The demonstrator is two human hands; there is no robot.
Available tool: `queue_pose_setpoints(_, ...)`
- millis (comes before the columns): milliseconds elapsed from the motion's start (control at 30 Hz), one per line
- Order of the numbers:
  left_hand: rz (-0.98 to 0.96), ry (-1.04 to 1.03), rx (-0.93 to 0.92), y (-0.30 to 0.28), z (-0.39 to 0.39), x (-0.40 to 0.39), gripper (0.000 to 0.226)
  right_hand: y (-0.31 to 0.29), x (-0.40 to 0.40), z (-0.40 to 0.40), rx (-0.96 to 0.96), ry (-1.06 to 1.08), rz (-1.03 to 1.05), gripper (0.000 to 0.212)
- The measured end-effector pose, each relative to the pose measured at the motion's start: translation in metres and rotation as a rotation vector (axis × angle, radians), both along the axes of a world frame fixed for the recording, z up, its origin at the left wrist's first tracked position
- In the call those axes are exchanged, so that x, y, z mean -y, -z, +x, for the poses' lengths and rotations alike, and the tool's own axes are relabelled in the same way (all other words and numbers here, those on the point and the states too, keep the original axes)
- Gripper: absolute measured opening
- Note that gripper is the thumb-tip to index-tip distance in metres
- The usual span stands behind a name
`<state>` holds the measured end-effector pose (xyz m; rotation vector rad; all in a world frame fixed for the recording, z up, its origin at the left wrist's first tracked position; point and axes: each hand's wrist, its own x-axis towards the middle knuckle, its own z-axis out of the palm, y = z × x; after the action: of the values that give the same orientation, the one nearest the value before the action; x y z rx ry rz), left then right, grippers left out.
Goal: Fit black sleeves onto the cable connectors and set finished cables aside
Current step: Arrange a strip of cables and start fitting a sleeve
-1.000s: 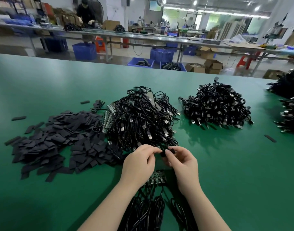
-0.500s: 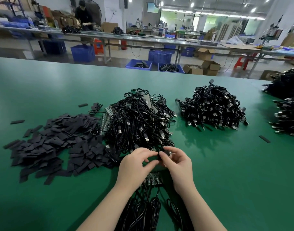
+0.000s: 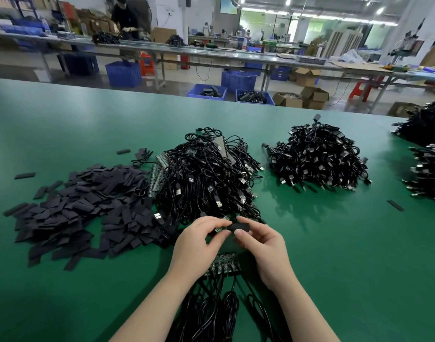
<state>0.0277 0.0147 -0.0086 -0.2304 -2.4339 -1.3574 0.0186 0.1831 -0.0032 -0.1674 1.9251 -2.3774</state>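
My left hand (image 3: pixel 198 239) pinches a small green connector board (image 3: pixel 218 229) at the end of a black cable. My right hand (image 3: pixel 263 243) pinches a black sleeve (image 3: pixel 239 227) between thumb and forefinger, its open end meeting the board. Below my hands lies a row of cables with bare green boards (image 3: pixel 222 266). A big heap of black cables (image 3: pixel 209 178) lies just beyond my hands. To its left spreads a pile of flat black sleeves (image 3: pixel 83 206). A second heap of cables (image 3: pixel 317 159) sits farther right.
The green table (image 3: pixel 334 255) runs wide on all sides. More cable heaps (image 3: pixel 431 154) lie at the right edge. Stray sleeves (image 3: pixel 395 205) lie apart on the mat. Beyond the far edge stand blue crates (image 3: pixel 238 81), cartons and a person at another bench (image 3: pixel 125 16).
My hands have drawn slightly apart, and the black sleeve now shows lengthwise between my right fingers next to the board. The view has tilted slightly.
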Motion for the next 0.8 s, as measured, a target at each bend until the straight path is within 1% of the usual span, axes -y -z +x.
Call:
queue_pose_setpoints(67,0.002,-0.003,-0.006,-0.0004,0.0004,0.0001,0.020,-0.0016,0.0025,0.0028,-0.025,0.009,0.065,0.025)
queue_pose_setpoints(333,-0.024,0.007,-0.021,-0.0031,0.0044,-0.0021,0.016,-0.0063,0.0074,0.0102,-0.064,0.099,0.100,0.019)
queue_pose_setpoints(433,-0.035,0.023,-0.029,-0.0042,0.0059,-0.0018,0.013,-0.0055,0.0076,0.0105,-0.076,0.126,0.100,0.021)
queue_pose_setpoints(500,-0.003,0.019,-0.012,-0.0049,0.0068,-0.0009,0.019,-0.0034,0.0068,0.0088,-0.061,0.155,0.085,0.018)
queue_pose_setpoints(600,0.042,-0.004,0.035,-0.0038,0.0069,0.0000,0.030,-0.0004,0.0055,0.0056,-0.023,0.195,0.065,0.009)
queue_pose_setpoints(700,0.053,-0.007,0.039,-0.0027,0.0068,-0.0004,0.033,0.0012,0.0056,0.0026,-0.014,0.202,0.060,0.007)
queue_pose_setpoints(800,0.069,-0.010,0.041,-0.0021,0.0056,0.0007,0.041,0.0015,0.0054,0.0015,-0.017,0.199,0.047,0.007)
